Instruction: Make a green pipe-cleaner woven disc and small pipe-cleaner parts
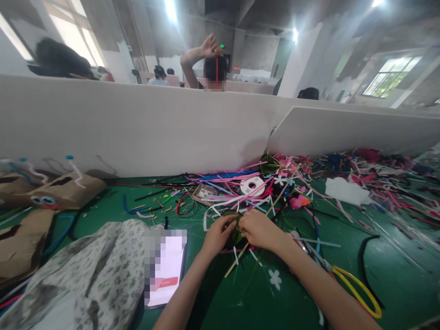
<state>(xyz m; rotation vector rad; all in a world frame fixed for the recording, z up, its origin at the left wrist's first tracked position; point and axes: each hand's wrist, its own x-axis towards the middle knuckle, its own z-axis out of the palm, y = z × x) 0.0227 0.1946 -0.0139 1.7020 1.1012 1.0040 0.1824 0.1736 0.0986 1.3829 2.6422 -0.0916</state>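
My left hand [220, 234] and my right hand [260, 231] meet over the green table, fingers curled in a pinch. Between them is a dark green rounded piece [234, 236], which both hold; the fingers cover much of it, and its exact kind is unclear. White strips stick out around it. A thin wooden stick [234, 264] runs diagonally beneath my hands; whether it is joined to the green piece I cannot tell. A white flower cutout [275, 278] lies below my right hand. Scissors with yellow handles [357, 289] rest beside my right forearm.
Pipe cleaners [223, 176] and scraps are heaped along a white partition [172, 123], with a white spool [252, 186] and crumpled tissue [347, 191]. To the left lie a phone [168, 266], floral cloth [99, 270] and cardboard pieces [75, 188]. People sit beyond the partition, one arm raised.
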